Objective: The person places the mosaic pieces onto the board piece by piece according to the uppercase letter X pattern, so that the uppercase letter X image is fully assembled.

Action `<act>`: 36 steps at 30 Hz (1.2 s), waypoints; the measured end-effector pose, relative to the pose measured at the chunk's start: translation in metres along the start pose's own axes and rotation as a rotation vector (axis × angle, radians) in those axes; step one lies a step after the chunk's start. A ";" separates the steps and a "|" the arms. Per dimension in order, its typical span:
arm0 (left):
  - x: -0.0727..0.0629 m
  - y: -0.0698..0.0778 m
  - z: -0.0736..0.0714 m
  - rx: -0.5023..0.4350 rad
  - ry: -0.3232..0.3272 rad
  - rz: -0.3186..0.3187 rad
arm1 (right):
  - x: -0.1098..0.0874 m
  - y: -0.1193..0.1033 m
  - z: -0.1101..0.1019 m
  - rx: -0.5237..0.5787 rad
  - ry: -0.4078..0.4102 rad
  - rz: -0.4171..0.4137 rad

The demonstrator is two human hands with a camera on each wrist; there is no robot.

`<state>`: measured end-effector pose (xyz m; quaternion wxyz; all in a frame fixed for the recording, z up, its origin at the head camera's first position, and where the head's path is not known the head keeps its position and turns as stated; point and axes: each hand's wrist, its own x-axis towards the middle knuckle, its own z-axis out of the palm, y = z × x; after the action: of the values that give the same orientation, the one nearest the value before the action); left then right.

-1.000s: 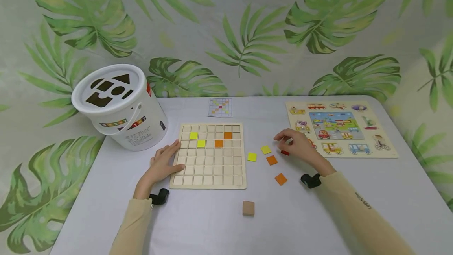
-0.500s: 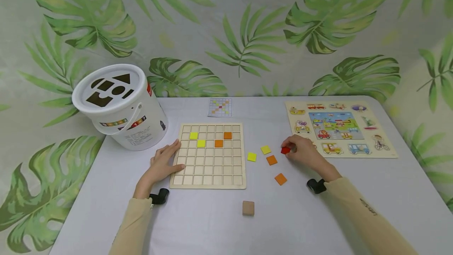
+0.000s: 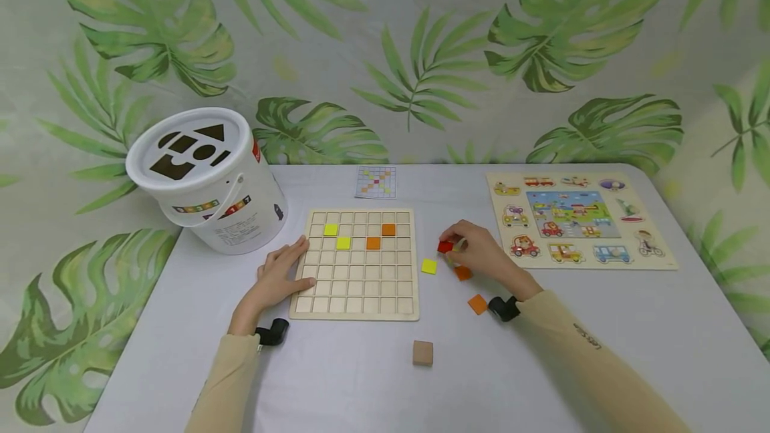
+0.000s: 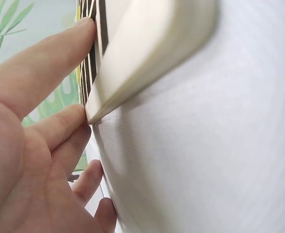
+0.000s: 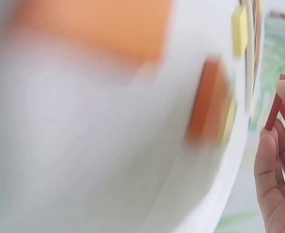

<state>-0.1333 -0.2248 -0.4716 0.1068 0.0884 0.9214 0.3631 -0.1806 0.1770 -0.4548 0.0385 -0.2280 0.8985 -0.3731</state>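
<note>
My right hand (image 3: 479,252) pinches a red square tile (image 3: 445,246) between thumb and fingers, raised off the table in the right wrist view. Below and around it lie a yellow tile (image 3: 429,266), an orange tile (image 3: 462,273) and a nearer orange tile (image 3: 478,304); another yellow tile is mostly hidden by the hand. My left hand (image 3: 278,279) rests at the left edge of the wooden grid board (image 3: 355,289), its thumb on the rim and fingers fairly straight. Two yellow tiles (image 3: 331,230) and two orange tiles (image 3: 388,229) sit in the board's upper cells.
A pattern card (image 3: 375,182) lies behind the board. At the left stands a white bucket (image 3: 225,219) with shaped holes in its lid. A picture puzzle board (image 3: 577,219) lies at the right. A small wooden block (image 3: 423,353) sits near the front.
The right hand first reached the red tile, then picked it up and carried it left, over the loose tiles toward the board. The left hand has stayed in place.
</note>
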 end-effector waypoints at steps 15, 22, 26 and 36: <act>0.000 0.002 0.001 -0.004 0.002 -0.010 | 0.055 -0.057 0.061 0.077 -0.171 -0.108; 0.001 0.001 0.001 -0.011 0.001 -0.006 | 0.071 -0.075 0.082 0.036 -0.216 -0.140; 0.001 0.000 0.001 -0.013 0.005 -0.006 | 0.076 -0.082 0.088 0.004 -0.239 -0.142; 0.003 -0.004 0.003 0.025 0.012 -0.011 | 0.082 -0.091 0.096 -0.129 -0.269 -0.146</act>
<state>-0.1362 -0.2253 -0.4771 0.1022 0.0822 0.9270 0.3515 -0.1962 0.0222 -0.4533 0.1164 -0.3424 0.8885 -0.2825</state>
